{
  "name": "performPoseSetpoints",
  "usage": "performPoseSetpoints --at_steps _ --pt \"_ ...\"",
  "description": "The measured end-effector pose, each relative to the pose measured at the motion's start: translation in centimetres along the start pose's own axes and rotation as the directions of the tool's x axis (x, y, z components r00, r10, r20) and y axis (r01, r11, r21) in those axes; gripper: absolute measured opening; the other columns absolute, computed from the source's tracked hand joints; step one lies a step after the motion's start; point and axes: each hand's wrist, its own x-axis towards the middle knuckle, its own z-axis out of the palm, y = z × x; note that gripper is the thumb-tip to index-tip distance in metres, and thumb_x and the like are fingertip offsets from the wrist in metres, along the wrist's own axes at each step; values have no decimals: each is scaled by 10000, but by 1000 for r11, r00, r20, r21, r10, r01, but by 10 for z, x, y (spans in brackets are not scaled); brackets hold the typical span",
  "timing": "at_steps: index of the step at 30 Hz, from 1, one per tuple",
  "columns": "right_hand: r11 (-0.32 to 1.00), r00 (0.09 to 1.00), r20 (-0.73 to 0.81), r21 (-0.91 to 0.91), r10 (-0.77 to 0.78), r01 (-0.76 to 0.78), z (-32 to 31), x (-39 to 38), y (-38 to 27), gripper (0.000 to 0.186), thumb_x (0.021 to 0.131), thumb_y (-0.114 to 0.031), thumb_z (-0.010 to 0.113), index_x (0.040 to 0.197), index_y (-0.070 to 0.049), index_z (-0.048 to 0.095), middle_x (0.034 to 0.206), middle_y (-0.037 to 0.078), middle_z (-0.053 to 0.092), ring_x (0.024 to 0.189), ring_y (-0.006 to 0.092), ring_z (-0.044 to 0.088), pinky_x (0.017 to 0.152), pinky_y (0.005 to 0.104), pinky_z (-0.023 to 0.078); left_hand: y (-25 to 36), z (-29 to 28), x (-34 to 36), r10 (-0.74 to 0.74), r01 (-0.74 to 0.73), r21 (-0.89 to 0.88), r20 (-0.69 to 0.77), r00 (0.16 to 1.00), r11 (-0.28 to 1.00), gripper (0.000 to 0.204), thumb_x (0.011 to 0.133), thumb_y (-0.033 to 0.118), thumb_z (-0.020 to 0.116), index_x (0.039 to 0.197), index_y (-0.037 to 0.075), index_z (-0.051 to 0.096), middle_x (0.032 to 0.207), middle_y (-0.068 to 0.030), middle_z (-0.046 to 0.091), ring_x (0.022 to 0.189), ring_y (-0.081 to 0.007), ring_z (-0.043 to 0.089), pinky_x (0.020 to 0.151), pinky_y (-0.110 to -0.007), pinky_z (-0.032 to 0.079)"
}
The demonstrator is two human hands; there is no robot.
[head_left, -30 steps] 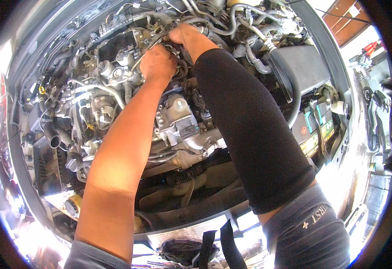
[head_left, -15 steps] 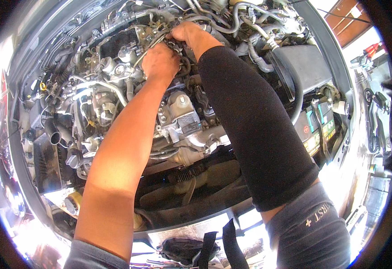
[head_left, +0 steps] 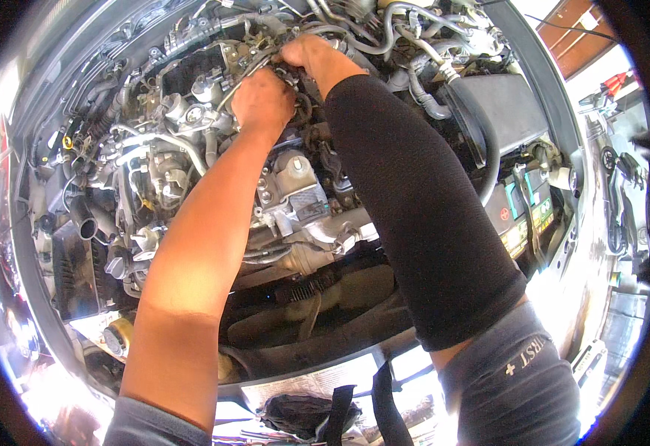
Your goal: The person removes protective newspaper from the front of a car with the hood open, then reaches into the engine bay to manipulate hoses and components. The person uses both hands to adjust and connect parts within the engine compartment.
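Note:
Both my hands reach deep into an open engine bay (head_left: 299,186), among metal pipes and hoses at its far middle. My left hand (head_left: 264,100) is closed, back upward, beside a thin pipe (head_left: 230,96); its fingertips and what they grip are hidden. Just above and right of it, my right hand (head_left: 310,59) has its fingers curled down onto the tangle of lines and fittings, and I cannot make out what they hold. A black sleeve (head_left: 422,215) covers my right forearm. A metal housing (head_left: 295,178) with a cylindrical top lies below the hands, between my forearms.
A dark plastic box (head_left: 507,111) and a battery (head_left: 518,208) sit at the right of the bay. An open hose end (head_left: 87,223) is at the left. The curved front edge (head_left: 303,372) crosses below my arms, with black straps (head_left: 384,401) beneath. A cluttered cart (head_left: 622,186) stands outside, right.
Both hands stay in the same spot among the lines, shifting only slightly, a little right and then back left and up. The view is otherwise nearly unchanged.

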Motion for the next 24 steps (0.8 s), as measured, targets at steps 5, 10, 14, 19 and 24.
performPoseSetpoints --at_steps 5,10,14,19,24 --pt "999 999 9 -19 37 -37 -9 -13 -6 501 971 -338 568 1354 -45 707 1450 189 642 1334 357 617 1110 469 496 7 0 9 -105 106 -14 29 994 994 293 886 249 722 1040 3 764 1091 -276 769 1057 -427 756 924 -516 599" --pt "997 998 -22 47 61 -60 -11 -28 -6 525 956 -374 583 1361 -64 707 1497 187 618 1396 361 589 1170 452 465 7 1 8 -112 112 -5 15 994 994 264 905 238 702 1057 36 778 1120 -260 770 1082 -423 750 947 -501 597" --pt "998 997 -53 32 58 -56 -12 -35 -10 522 983 -389 545 1358 -65 709 1495 182 620 1384 341 602 1156 448 477 8 -1 10 -143 143 -32 16 990 989 279 898 247 726 1078 42 787 1149 -245 770 1109 -399 747 973 -474 592" --pt "1000 999 -39 -16 22 -23 -7 -19 0 502 996 -361 507 1317 -46 728 1464 186 642 1354 351 628 1133 441 491 7 0 16 -103 106 -64 46 994 992 277 898 246 716 1079 49 787 1150 -260 765 1113 -409 743 989 -471 584" --pt "887 988 -13 443 154 -132 16 19 25 452 975 -403 619 1190 -31 762 1221 158 718 1081 314 666 903 443 526 -8 -10 20 -4 2 -101 -15 1000 995 281 890 245 693 1052 38 792 1148 -286 754 1127 -426 733 977 -492 587"
